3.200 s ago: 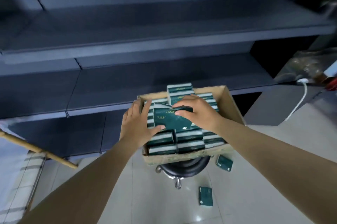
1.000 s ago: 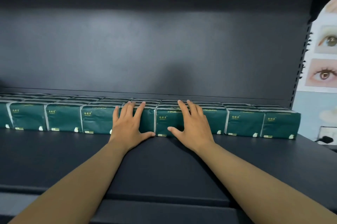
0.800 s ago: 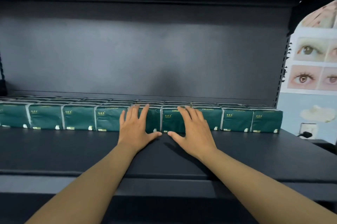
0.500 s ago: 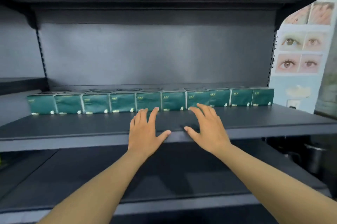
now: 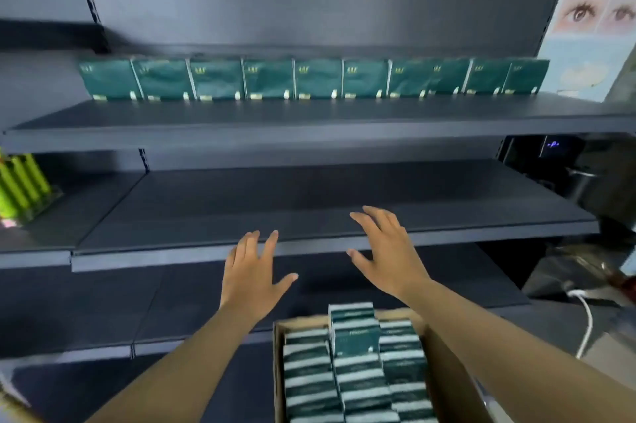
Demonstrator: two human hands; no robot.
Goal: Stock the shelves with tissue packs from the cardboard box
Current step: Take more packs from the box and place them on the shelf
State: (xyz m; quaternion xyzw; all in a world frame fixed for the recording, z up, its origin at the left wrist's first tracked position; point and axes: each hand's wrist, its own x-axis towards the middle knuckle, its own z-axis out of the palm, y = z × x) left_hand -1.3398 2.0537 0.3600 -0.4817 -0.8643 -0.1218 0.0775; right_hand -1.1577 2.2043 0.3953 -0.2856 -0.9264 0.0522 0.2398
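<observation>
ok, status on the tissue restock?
Left hand and right hand open, holding nothing. Tissue row on upper shelf; cardboard box has more packs. Nothing blocking.

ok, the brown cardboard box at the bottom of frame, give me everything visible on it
The brown cardboard box sits at the lower edge of the head view, open at the top, its near end cut off by the frame. Plain corrugated walls show on the left, far and right sides. It is packed with dark green, white-striped tissue packs standing on edge in rows; one pack rises above the rest near the far wall. Neither the left hand nor the right hand touches it; both hover open above. What it rests on is hidden.
</observation>
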